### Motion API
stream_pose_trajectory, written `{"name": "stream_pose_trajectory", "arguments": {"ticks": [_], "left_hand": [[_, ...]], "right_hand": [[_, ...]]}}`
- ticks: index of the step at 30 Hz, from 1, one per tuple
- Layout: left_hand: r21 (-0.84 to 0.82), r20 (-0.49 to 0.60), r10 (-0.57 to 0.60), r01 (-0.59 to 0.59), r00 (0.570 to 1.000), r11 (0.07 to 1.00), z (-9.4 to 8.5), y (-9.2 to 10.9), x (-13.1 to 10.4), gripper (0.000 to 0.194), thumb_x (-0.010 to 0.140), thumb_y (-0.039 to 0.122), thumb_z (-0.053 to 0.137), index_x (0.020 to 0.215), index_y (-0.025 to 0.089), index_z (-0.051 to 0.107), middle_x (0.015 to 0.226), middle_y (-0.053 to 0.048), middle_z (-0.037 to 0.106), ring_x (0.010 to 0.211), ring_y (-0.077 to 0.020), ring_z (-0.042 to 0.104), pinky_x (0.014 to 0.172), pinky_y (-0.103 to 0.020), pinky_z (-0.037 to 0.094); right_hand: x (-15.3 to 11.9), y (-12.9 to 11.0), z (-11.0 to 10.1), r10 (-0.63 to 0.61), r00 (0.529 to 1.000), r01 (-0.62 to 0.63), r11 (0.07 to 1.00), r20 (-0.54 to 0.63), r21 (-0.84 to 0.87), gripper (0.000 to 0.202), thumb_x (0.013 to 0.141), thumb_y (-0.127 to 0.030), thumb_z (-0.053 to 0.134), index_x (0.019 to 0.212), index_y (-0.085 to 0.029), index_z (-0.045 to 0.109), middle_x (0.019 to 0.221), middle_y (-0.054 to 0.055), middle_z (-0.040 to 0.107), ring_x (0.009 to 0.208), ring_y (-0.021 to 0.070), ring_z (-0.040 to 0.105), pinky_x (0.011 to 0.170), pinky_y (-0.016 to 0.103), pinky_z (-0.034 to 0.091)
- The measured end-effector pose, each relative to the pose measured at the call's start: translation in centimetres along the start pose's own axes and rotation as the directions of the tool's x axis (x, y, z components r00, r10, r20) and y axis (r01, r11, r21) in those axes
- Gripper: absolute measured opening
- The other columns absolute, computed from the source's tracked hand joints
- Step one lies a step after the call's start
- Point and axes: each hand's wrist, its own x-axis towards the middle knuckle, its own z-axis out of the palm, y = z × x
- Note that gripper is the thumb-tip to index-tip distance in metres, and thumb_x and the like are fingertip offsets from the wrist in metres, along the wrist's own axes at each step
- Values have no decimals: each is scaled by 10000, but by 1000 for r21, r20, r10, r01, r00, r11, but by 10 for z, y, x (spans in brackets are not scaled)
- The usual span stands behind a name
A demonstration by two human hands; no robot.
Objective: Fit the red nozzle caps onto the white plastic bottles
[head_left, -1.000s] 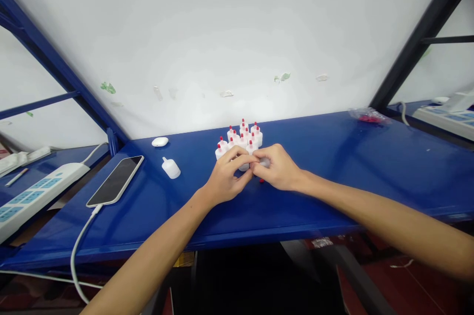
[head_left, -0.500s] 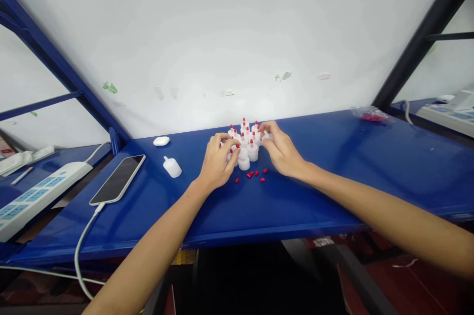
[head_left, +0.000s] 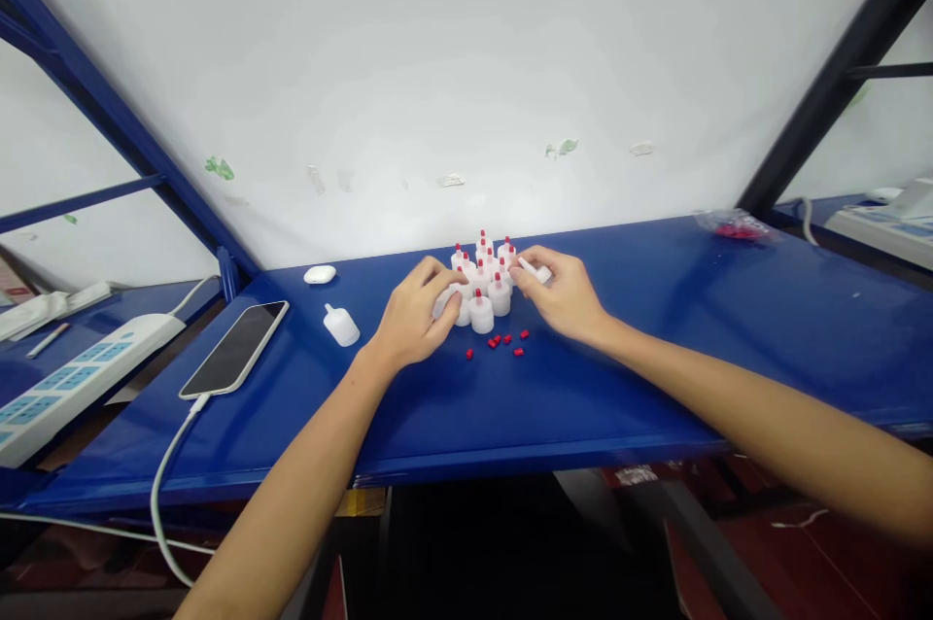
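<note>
Small white squeeze bottles (head_left: 482, 317) with red tips stand upright in a tight cluster near the middle of the table. At the cluster's left edge, my left hand (head_left: 417, 317) curls its thumb and fingers around a white bottle (head_left: 441, 300), partly hidden by them. My right hand (head_left: 570, 297), on the cluster's right, grips a tilted white bottle (head_left: 540, 273) with a bare nozzle pointing up and left. Several loose red caps (head_left: 507, 339) lie in front of the cluster. Another uncapped bottle (head_left: 341, 327) lies on its side, left of my left hand.
A phone (head_left: 234, 350) with a charging cable (head_left: 155, 494) lies on the left of the blue table (head_left: 583, 416). Behind it is a small white case (head_left: 320, 275). A power strip (head_left: 80, 382) sits further left. A clear bag of red pieces (head_left: 738, 228) rests at the back right.
My left hand has shifted left from the front of the cluster. The front bottle now shows a red cap on its nozzle. The bottle in my right hand has moved slightly right, its nozzle more exposed.
</note>
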Motion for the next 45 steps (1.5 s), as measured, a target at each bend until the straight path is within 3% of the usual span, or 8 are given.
{"name": "stream_pose_trajectory", "arguments": {"ticks": [3,5,14,17,20,25,30,45], "left_hand": [[-35,249,9,0,968,999,-12,2,-1,164,893,291,587,836,187,700,590,25,553,531,-127,503,587,-259,391],[-39,365,12,2,931,999,-15,4,-2,127,843,309,670,798,201,720,565,35,580,505,-118,522,563,-246,377],[-236,479,103,15,872,972,-8,7,-4,76,817,197,695,813,215,769,754,-9,734,637,-130,651,605,-225,474],[-304,404,93,38,910,952,-9,13,-2,50,808,190,705,793,206,751,687,11,697,566,-104,587,559,-216,452],[-428,152,-32,95,988,899,-6,18,0,70,833,222,708,879,187,747,689,4,687,549,-94,555,535,-215,453],[-607,-176,-264,107,948,787,5,21,4,181,867,295,721,1003,181,755,917,-65,747,782,-150,689,666,-250,562],[-735,-127,-328,133,936,665,14,32,4,173,823,307,776,911,163,738,868,-57,768,781,-179,730,747,-302,611],[-526,-164,-62,-34,985,850,18,37,5,57,890,218,684,924,185,715,947,-65,672,793,-137,608,632,-240,506]], "right_hand": [[-1,-3,-1,14,1000,-14,1000,26,2,225,866,-349,582,720,-178,603,594,-24,549,559,130,461,582,274,352],[-1,-4,-2,19,997,-23,998,69,58,253,873,-336,555,670,-186,565,566,-23,546,536,128,460,563,275,345],[-3,-4,-2,6,987,-32,988,161,154,279,959,-376,438,733,-214,467,574,-39,528,538,133,458,587,281,365],[-4,-5,-1,-8,979,-17,993,203,121,261,987,-382,407,798,-214,471,599,-38,544,556,138,468,605,281,365],[-5,-9,-1,-43,969,25,997,243,75,241,992,-375,425,838,-203,495,682,-21,560,619,141,488,638,278,370],[-7,-19,-2,-167,907,142,986,387,92,238,996,-382,450,941,-186,573,874,29,616,772,167,535,727,282,398],[-10,-22,0,-186,893,123,977,410,177,309,1012,-392,407,823,-184,537,770,6,561,703,149,491,673,270,371],[-13,-17,5,-79,916,5,983,393,186,445,940,-486,501,634,-166,533,583,-39,395,562,100,360,552,251,272]]}}
